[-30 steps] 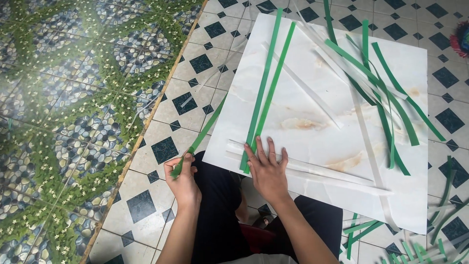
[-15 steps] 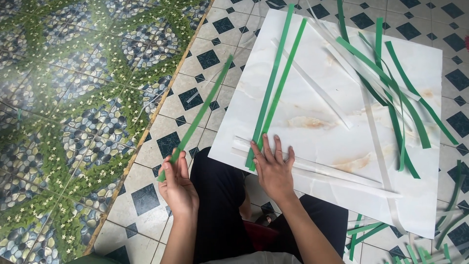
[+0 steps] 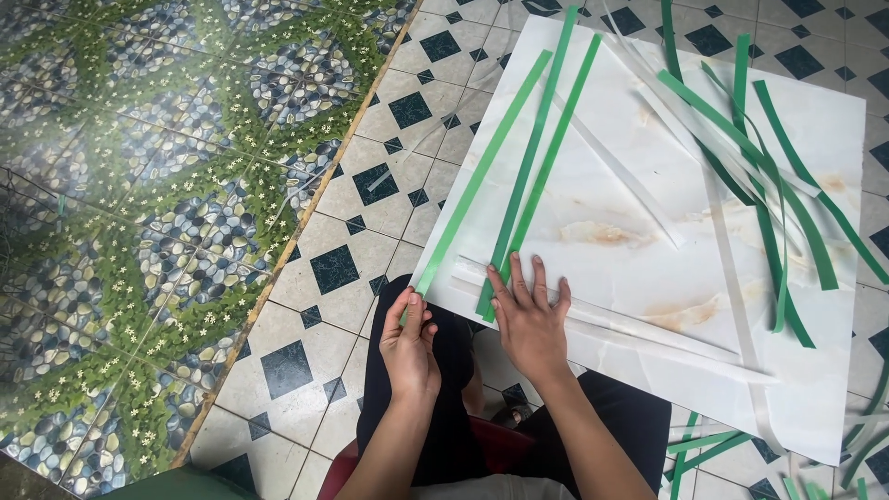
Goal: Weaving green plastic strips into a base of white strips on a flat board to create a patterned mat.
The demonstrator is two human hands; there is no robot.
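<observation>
A floor of small white tiles with dark diamonds (image 3: 333, 268) lies beside a big patch of green leaf-and-pebble pattern (image 3: 139, 204). On the tiles sits a large white marbled square board (image 3: 630, 231). A loose tangle of green and white strips (image 3: 759, 176) covers its far right part. Two more long green strips (image 3: 542, 167) lie side by side on it. The left hand (image 3: 409, 347) pinches the near end of a long thin green strip (image 3: 482, 176), which slants up and away to the right across the board's left edge. The right hand (image 3: 530, 319) lies open and flat, fingers spread, pressing white strips (image 3: 648, 324) down on the board.
</observation>
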